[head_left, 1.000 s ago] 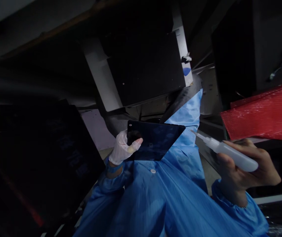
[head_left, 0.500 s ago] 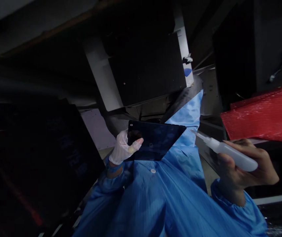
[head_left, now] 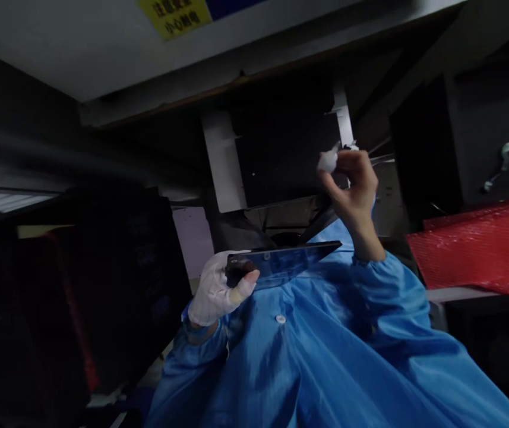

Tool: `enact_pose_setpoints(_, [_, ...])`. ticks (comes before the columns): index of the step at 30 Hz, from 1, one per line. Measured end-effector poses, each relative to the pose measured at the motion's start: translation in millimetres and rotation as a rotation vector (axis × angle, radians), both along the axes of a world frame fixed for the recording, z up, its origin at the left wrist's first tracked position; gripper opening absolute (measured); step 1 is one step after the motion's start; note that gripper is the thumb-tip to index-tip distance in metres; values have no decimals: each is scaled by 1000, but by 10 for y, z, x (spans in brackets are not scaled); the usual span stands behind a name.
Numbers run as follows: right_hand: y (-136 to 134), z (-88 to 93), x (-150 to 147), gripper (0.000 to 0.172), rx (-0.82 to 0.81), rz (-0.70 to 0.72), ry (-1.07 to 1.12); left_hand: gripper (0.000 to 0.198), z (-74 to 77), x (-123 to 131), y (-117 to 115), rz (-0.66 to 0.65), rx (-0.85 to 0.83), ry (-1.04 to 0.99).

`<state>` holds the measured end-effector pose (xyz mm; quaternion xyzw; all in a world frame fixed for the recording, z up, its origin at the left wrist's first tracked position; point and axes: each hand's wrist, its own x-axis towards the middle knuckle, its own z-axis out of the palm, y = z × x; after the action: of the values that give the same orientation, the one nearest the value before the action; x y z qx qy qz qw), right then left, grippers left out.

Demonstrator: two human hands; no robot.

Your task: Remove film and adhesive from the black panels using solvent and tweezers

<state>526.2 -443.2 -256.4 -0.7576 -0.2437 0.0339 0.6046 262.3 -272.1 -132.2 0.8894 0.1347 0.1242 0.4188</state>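
My left hand (head_left: 218,288), in a white glove with the thumb tip bare, grips the left end of a dark, glossy flat panel (head_left: 287,264). The panel is tilted in front of my blue coat and shows a thin edge toward the top. My right hand (head_left: 354,181), ungloved, is raised beyond the panel's right end. Between its thumb and fingers is a small white squeeze bottle (head_left: 328,160), seen nearly end-on with its thin nozzle pointing up and away. The panel and the bottle are apart.
Ahead is a black board (head_left: 290,160) between pale side pieces, below a grey ledge (head_left: 245,83) with a yellow label (head_left: 176,16). Red bubble wrap (head_left: 481,246) lies on the right. Dark panels (head_left: 138,279) stand on the left.
My right hand has moved up and left with the bottle, from the right side to in front of the black board. The panel has tipped flatter to my view. My view has shifted upward.
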Motion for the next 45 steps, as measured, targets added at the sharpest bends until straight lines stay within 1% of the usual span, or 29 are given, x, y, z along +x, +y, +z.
enact_pose_setpoints(2, [242, -179, 211, 30, -23, 61, -11, 34, 49, 0, 47, -12, 28, 36])
enact_pose_setpoints(4, [400, -343, 366, 31, -53, 78, -9, 28, 65, 16, 82, -59, 15, 71])
enact_pose_setpoints(6, [472, -457, 457, 33, -54, 81, -14, 24, 45, 37, 89, -148, -18, 98])
enact_pose_setpoints(8, [461, -478, 466, 39, -39, 83, -30, 25, -6, 52, 60, -252, -56, 124])
enact_pose_setpoints(9, [423, -441, 430, 44, -33, 72, -43, 25, -40, 55, 33, -299, -73, 125])
enact_pose_setpoints(10, [362, -367, 363, 48, -29, 47, -56, 25, -75, 55, -2, -333, -84, 116])
enact_pose_setpoints(12, [173, -108, 133, 52, -26, -23, -69, 23, -139, 45, -84, -354, -81, 63])
enact_pose_setpoints(13, [51, 68, -23, 42, -32, -42, -55, 22, -166, 38, -125, -352, -75, 29])
enact_pose_setpoints(14, [-82, 263, -194, 29, -41, -20, -15, 21, -188, 32, -163, -352, -71, -1])
enact_pose_setpoints(15, [-216, 467, -370, 19, -64, 62, 63, 20, -205, 27, -196, -355, -69, -21])
enact_pose_setpoints(16, [-344, 666, -540, 22, -81, 191, 171, 19, -219, 24, -224, -358, -71, -31])
enact_pose_setpoints(17, [-459, 847, -695, 32, -81, 349, 269, 20, -229, 24, -245, -364, -76, -27])
enact_pose_setpoints(18, [-554, 1000, -827, 40, -116, 493, 388, 20, -238, 25, -261, -372, -80, -12])
enact_pose_setpoints(19, [-628, 1119, -933, 45, -151, 567, 487, 21, -245, 28, -274, -384, -86, 5])
enact_pose_setpoints(21, [-714, 1249, -1073, 51, -185, 589, 618, 23, -257, 35, -292, -427, -106, 45])
enact_pose_setpoints(23, [-735, 1268, -1139, 54, -193, 539, 683, 25, -265, 36, -302, -475, -127, 76])
enact_pose_setpoints(25, [-714, 1241, -1166, 56, -190, 516, 714, 25, -271, 25, -299, -494, -147, 90])
enact_pose_setpoints(28, [-632, 1217, -1185, 56, -173, 537, 710, 23, -276, -19, -262, -490, -177, 83])
enact_pose_setpoints(30, [-559, 1230, -1196, 55, -168, 564, 697, 20, -274, -65, -224, -474, -199, 83])
enact_pose_setpoints(32, [-483, 1256, -1207, 54, -183, 592, 692, 13, -263, -116, -193, -450, -253, 100])
enact_pose_setpoints(33, [-446, 1270, -1214, 53, -196, 604, 687, 18, -253, -140, -184, -434, -302, 104])
enact_pose_setpoints(36, [-354, 1296, -1239, 51, -245, 632, 668, 62, -210, -190, -190, -346, -498, 145])
enact_pose_setpoints(38, [-311, 1297, -1261, 51, -259, 646, 655, 80, -177, -201, -209, -280, -595, 243])
enact_pose_setpoints(39, [-295, 1292, -1273, 52, -263, 654, 650, 85, -162, -202, -219, -257, -631, 306])
enact_pose_setpoints(41, [-272, 1279, -1294, 54, -268, 669, 640, 88, -137, -203, -230, -241, -685, 395])
enact_pose_setpoints(45, [-244, 1258, -1326, 60, -293, 681, 649, 74, -107, -221, -231, -219, -731, 398])
